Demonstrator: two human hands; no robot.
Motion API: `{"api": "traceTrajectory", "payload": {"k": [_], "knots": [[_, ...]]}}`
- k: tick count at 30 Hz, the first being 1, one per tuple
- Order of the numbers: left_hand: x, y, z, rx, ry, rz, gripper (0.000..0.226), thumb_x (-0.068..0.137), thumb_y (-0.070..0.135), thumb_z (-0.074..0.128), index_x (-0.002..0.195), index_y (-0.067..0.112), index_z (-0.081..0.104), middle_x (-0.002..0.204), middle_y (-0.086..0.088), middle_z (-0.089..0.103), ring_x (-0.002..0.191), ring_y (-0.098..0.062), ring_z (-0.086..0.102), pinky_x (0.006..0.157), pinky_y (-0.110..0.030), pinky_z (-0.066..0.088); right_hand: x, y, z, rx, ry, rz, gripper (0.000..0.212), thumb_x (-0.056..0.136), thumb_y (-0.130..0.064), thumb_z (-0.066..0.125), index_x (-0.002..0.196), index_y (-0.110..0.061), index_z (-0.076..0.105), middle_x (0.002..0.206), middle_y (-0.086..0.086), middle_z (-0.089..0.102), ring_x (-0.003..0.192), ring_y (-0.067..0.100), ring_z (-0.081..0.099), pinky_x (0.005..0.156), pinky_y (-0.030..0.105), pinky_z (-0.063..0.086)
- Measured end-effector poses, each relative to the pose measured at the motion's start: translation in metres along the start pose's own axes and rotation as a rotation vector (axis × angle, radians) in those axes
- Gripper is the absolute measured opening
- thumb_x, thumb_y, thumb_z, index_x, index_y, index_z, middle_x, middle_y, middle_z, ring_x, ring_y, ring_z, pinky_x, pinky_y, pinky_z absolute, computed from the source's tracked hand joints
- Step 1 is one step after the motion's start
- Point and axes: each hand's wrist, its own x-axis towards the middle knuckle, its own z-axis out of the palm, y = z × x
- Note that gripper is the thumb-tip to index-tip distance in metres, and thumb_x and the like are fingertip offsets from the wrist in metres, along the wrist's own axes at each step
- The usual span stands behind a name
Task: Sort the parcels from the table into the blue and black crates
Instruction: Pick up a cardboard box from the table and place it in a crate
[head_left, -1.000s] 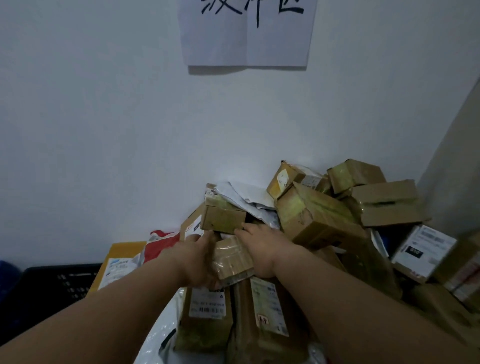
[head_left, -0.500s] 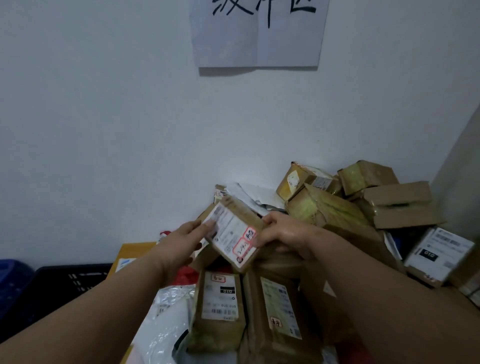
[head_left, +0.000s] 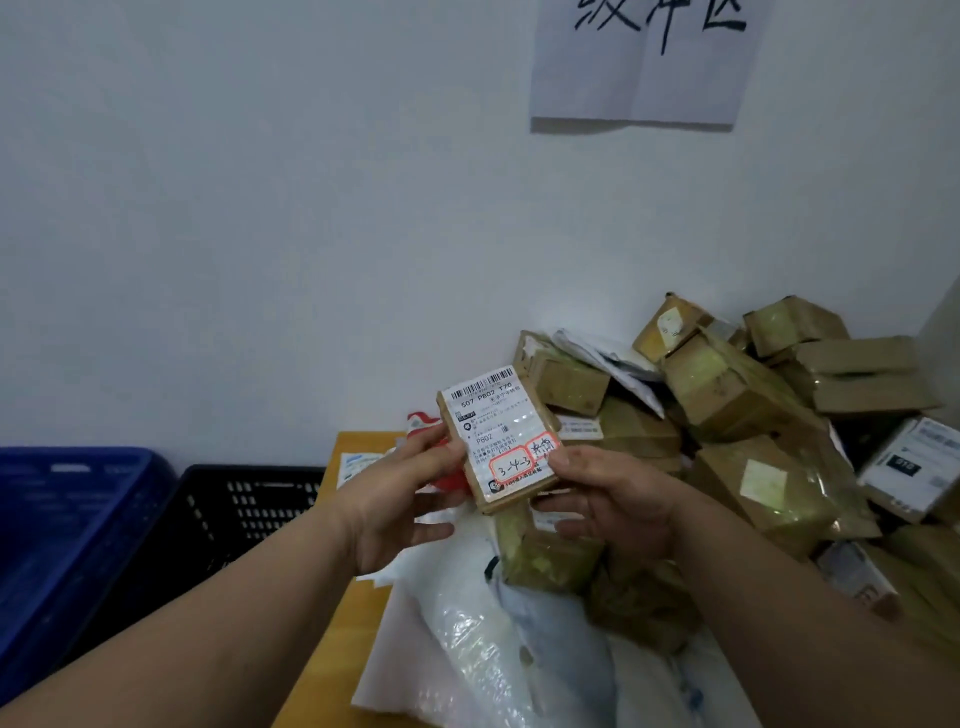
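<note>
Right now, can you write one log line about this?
step: label check | small parcel held by left hand, right hand | blue crate, black crate left

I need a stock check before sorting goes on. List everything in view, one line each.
small parcel: one, brown with a white label, held up in both hands over the table
pile of parcels: many, brown boxes, heaped on the table against the wall at right
plastic mailers: a few, white, at the near foot of the pile
table: one, yellow, bare strip at its left edge
black crate: one, left of the table
blue crate: one, far left
paper sign: one, white with black writing, on the wall
left hand: grip on the parcel's left edge
right hand: grip on its lower right corner
</note>
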Motion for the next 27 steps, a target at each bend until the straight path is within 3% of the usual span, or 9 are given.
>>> {"api": "traceTrajectory", "payload": {"k": [2,4,6,9,14,20,25,27], "knots": [[-0.015,-0.006,-0.016,-0.026,-0.028,-0.016,0.052,0.086,0.036,0.068,0.133,0.047,0.048,0.116,0.002,0.070,0.112,-0.023,0.063,0.091,-0.044,0.053,-0.002,0.007,0.019,0.005,-0.024,0.014,0.060,0.064,-0.036,0.082,0.118,-0.020,0.061,0.117,0.003,0.070,0.105,0.021,0.064,0.093,0.040,0.044],[-0.027,-0.011,-0.030,-0.054,-0.048,-0.019,0.054,0.088,0.028,0.067,0.134,0.045,0.046,0.115,0.000,0.071,0.107,-0.022,0.067,0.092,-0.047,0.053,-0.002,0.012,0.036,-0.027,-0.069,0.021,0.055,0.067,-0.029,0.084,0.117,-0.023,0.062,0.115,0.000,0.071,0.105,0.020,0.064,0.085,0.036,0.045],[-0.035,-0.013,-0.043,-0.071,-0.047,-0.009,0.049,0.089,0.025,0.065,0.132,0.043,0.049,0.114,-0.002,0.071,0.102,-0.020,0.069,0.088,-0.047,0.055,-0.001,0.014,0.050,-0.059,-0.099,0.025,0.055,0.067,-0.032,0.078,0.118,-0.026,0.062,0.113,-0.003,0.072,0.107,0.020,0.063,0.080,0.033,0.046],[-0.042,-0.015,-0.059,-0.102,-0.055,0.006,0.042,0.089,0.021,0.065,0.125,0.042,0.057,0.114,-0.003,0.071,0.101,-0.019,0.070,0.078,-0.042,0.057,0.005,0.014,0.063,-0.096,-0.119,0.031,0.070,0.057,-0.036,0.083,0.122,-0.028,0.060,0.117,-0.001,0.071,0.113,0.023,0.061,0.084,0.036,0.046],[-0.041,-0.019,-0.073,-0.139,0.000,0.022,0.044,0.090,0.016,0.064,0.123,0.044,0.058,0.116,-0.003,0.071,0.108,-0.023,0.067,0.076,-0.039,0.057,0.023,0.010,0.072,-0.195,-0.126,0.036,0.075,0.049,-0.044,0.087,0.119,-0.031,0.062,0.113,-0.004,0.072,0.115,0.022,0.059,0.086,0.039,0.044],[-0.041,-0.023,-0.089,-0.145,0.172,0.006,0.040,0.093,0.024,0.061,0.129,0.042,0.054,0.111,-0.001,0.073,0.100,-0.020,0.069,0.074,-0.032,0.055,0.059,0.010,0.094,-0.237,-0.126,0.045,0.071,0.053,-0.051,0.083,0.117,-0.025,0.066,0.114,-0.002,0.072,0.110,0.020,0.062,0.085,0.036,0.047],[-0.059,-0.048,-0.127,-0.185,0.413,-0.036,0.028,0.094,0.032,0.061,0.114,0.014,0.054,0.099,-0.004,0.075,0.088,-0.019,0.068,0.074,-0.035,0.054,0.094,0.025,0.150,-0.251,-0.180,0.080,0.060,0.067,-0.048,0.077,0.121,-0.030,0.059,0.116,0.003,0.068,0.102,0.022,0.066,0.085,0.038,0.048],[-0.074,-0.059,-0.151,-0.199,0.472,-0.066,0.026,0.094,0.031,0.061,0.110,0.012,0.052,0.095,-0.003,0.076,0.085,-0.018,0.070,0.075,-0.036,0.055,0.106,0.034,0.179,-0.282,-0.220,0.103,0.061,0.066,-0.050,0.075,0.121,-0.032,0.057,0.117,0.003,0.067,0.100,0.020,0.065,0.085,0.037,0.048]]}}
